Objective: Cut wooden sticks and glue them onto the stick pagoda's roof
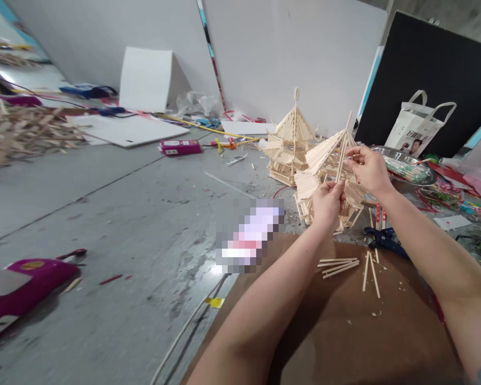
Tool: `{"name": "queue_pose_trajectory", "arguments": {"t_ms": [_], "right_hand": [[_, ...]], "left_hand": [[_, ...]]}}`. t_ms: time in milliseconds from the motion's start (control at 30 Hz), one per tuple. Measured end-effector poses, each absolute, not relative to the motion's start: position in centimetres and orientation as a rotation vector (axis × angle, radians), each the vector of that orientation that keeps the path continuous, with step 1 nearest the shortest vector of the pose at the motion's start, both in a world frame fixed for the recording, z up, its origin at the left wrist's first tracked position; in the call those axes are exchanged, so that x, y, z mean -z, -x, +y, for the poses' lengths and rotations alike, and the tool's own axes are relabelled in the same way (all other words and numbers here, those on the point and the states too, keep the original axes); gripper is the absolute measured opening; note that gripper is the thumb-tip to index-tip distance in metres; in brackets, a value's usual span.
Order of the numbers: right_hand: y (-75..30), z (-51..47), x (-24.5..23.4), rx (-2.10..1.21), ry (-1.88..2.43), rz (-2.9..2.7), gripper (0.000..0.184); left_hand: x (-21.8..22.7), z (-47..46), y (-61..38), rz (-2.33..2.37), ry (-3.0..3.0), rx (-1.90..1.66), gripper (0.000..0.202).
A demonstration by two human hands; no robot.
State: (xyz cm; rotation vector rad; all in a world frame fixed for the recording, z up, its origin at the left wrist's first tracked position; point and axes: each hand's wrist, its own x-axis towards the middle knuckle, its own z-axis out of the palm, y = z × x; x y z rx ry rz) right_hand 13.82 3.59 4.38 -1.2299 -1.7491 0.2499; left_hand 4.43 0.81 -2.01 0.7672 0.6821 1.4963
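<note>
A model pavilion built from thin wooden sticks (319,155) stands in front of me, with a pointed roof partly covered in sticks. My left hand (329,202) is closed in a pinch on the lower end of a wooden stick (340,164), which leans along the open side of the roof. My right hand (371,168) has its thumb and forefinger pinched at the upper part of that stick; the fingers hide the exact contact. Below my hands, several loose wooden sticks (339,263) lie on a brown board (324,326). Dark blue pliers (387,239) rest near my right forearm.
A second stick pavilion (295,131) stands behind. A blurred phone-like screen (252,235) lies left of my hands. Magenta tools (180,147) and a wood pile (28,131) are on the floor. At right are a metal bowl (409,168) and a white bag (414,128).
</note>
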Motion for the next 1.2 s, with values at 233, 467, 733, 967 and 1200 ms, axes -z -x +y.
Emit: {"name": "queue_pose_trajectory", "arguments": {"t_ms": [233, 467, 733, 967, 1200], "right_hand": [[-13.9, 3.8, -4.3, -0.238, 1.231, -1.75, 0.012], [-14.0, 3.9, -4.3, -0.242, 1.253, -1.768, 0.012], [-14.1, 4.1, -4.1, -0.242, 1.266, -1.765, 0.015], [-14.1, 4.2, -4.1, -0.235, 1.268, -1.776, 0.014], [-14.1, 4.2, -4.2, -0.263, 1.274, -1.768, 0.016]], "left_hand": [[2.0, 0.8, -4.4, 0.705, -0.787, -1.475, 0.027], [2.0, 1.3, -3.5, 0.855, -0.99, -1.437, 0.021], [1.2, 1.9, -1.3, 1.552, -1.986, -1.343, 0.014], [1.0, 1.7, -1.0, 1.676, -2.273, -1.108, 0.023], [1.0, 1.8, -0.9, 1.704, -2.325, -1.088, 0.022]]}}
